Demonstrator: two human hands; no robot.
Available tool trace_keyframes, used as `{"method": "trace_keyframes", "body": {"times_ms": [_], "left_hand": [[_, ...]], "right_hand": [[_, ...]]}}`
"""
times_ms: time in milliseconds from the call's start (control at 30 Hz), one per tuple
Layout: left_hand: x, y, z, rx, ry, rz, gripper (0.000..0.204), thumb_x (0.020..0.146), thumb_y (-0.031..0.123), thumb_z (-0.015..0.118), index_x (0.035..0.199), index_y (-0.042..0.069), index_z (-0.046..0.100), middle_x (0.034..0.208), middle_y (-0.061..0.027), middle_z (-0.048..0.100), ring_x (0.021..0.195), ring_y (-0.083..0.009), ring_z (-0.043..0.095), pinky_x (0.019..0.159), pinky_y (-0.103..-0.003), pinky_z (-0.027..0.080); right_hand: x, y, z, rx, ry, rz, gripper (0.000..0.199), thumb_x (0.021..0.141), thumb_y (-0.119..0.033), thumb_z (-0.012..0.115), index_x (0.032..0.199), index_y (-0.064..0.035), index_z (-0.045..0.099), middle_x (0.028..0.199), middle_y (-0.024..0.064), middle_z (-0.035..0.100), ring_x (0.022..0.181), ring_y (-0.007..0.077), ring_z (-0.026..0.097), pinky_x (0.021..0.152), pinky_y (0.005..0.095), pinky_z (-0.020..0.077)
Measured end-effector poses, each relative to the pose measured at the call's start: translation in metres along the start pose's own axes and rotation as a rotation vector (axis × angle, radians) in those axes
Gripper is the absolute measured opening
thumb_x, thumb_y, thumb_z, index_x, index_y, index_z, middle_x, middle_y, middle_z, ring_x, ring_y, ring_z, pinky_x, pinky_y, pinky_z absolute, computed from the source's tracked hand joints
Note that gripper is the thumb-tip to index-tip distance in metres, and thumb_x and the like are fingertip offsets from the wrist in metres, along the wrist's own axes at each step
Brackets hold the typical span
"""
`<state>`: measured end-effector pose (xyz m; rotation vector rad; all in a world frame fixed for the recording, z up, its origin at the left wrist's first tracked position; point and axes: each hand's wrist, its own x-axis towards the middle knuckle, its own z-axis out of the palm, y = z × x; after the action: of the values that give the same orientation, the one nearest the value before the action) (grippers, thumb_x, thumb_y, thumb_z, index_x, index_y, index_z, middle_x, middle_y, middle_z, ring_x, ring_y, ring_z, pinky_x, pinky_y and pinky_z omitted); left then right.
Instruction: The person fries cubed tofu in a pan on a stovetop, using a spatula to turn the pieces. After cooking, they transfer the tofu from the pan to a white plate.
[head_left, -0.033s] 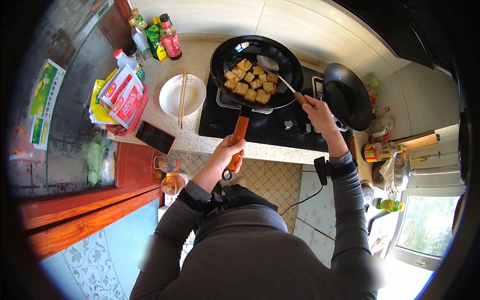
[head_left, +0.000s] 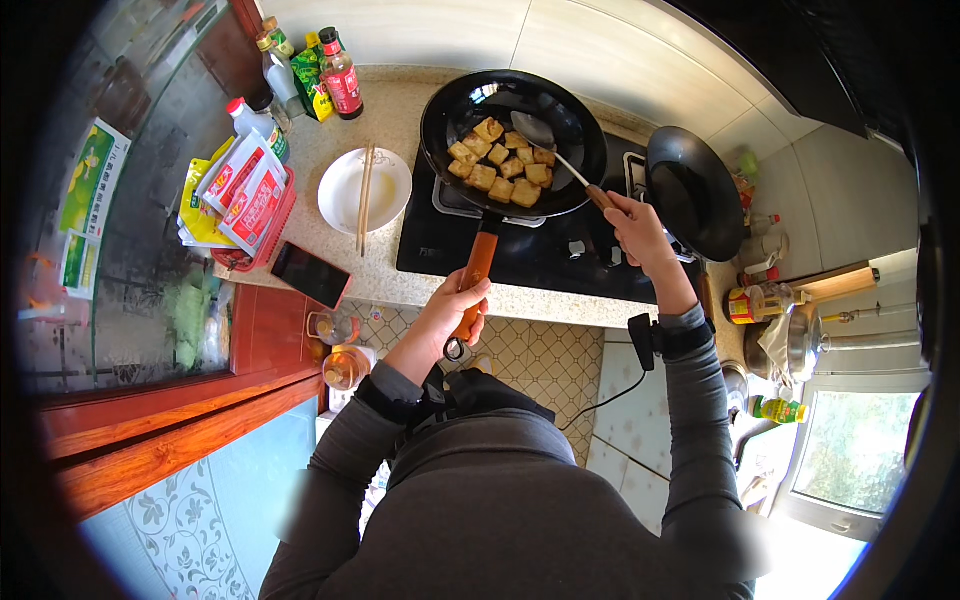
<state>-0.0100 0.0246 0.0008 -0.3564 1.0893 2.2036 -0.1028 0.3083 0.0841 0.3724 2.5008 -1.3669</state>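
A black wok (head_left: 570,110) sits on the left burner, with several browned tofu cubes (head_left: 502,160) spread over its bottom. My left hand (head_left: 453,308) is closed around the wok's orange-brown wooden handle (head_left: 482,255). My right hand (head_left: 640,235) grips the wooden end of a metal spatula (head_left: 533,129). The spatula's blade lies inside the wok at the right of the cubes, near the upper ones. Whether the blade touches the wok's wall I cannot tell.
Left of the hob (head_left: 430,240) stands a white bowl (head_left: 335,205) with chopsticks (head_left: 366,200) across it. A phone (head_left: 311,275), a red basket of packets (head_left: 285,215) and several bottles (head_left: 342,80) are further left. A second black pan (head_left: 695,195) rests on the right.
The spatula's blade has shifted very slightly and looks darker. My hands, the wok and the tofu cubes are as before.
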Motion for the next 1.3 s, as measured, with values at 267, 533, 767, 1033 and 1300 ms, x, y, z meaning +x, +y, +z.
{"method": "trace_keyframes", "body": {"times_ms": [267,533,767,1033,1300], "left_hand": [[0.000,-0.001,0.000,-0.011,-0.005,0.014,0.033,0.090,0.026,0.062,0.113,0.010,0.045,0.070,-0.0043,0.054,0.040,-0.0151,0.050,0.034,-0.029,0.038],[0.001,-0.003,0.000,-0.015,0.005,0.007,0.035,0.089,0.027,0.063,0.114,0.010,0.045,0.070,-0.0046,0.054,0.041,-0.0150,0.051,0.034,-0.029,0.038],[0.003,-0.005,-0.003,-0.007,-0.009,0.017,0.034,0.089,0.029,0.063,0.111,0.010,0.044,0.070,-0.0044,0.054,0.040,-0.0154,0.051,0.034,-0.030,0.038],[0.003,-0.004,-0.002,-0.002,-0.010,0.025,0.034,0.089,0.029,0.063,0.110,0.009,0.044,0.071,-0.0045,0.054,0.040,-0.0155,0.051,0.034,-0.030,0.038],[0.003,-0.003,-0.002,-0.004,-0.011,0.020,0.032,0.090,0.028,0.063,0.109,0.010,0.044,0.070,-0.0044,0.054,0.040,-0.0155,0.051,0.034,-0.030,0.038]], "right_hand": [[0.005,-0.004,0.017,0.392,-0.172,0.100,0.046,0.093,-0.015,0.051,0.138,-0.0072,0.043,0.058,-0.0043,0.037,0.041,0.0032,0.030,0.033,0.0203,0.0241],[0.014,0.011,0.031,-0.231,0.067,-0.392,0.047,0.086,-0.017,0.057,0.130,-0.0008,0.049,0.081,0.0156,0.065,0.064,0.0235,0.063,0.059,0.0336,0.0490],[0.008,0.005,0.044,-0.431,0.061,-0.363,0.039,0.084,-0.017,0.054,0.122,-0.0072,0.055,0.088,0.0247,0.064,0.084,0.0393,0.063,0.074,0.0431,0.0506],[0.004,0.004,0.050,-0.589,0.062,-0.328,0.045,0.084,-0.017,0.054,0.128,-0.0088,0.050,0.088,0.0244,0.064,0.085,0.0399,0.062,0.074,0.0446,0.0510],[-0.002,0.004,0.035,-0.387,0.078,-0.418,0.042,0.084,-0.015,0.057,0.125,-0.0036,0.054,0.090,0.0250,0.064,0.083,0.0381,0.065,0.074,0.0399,0.0512]]}}
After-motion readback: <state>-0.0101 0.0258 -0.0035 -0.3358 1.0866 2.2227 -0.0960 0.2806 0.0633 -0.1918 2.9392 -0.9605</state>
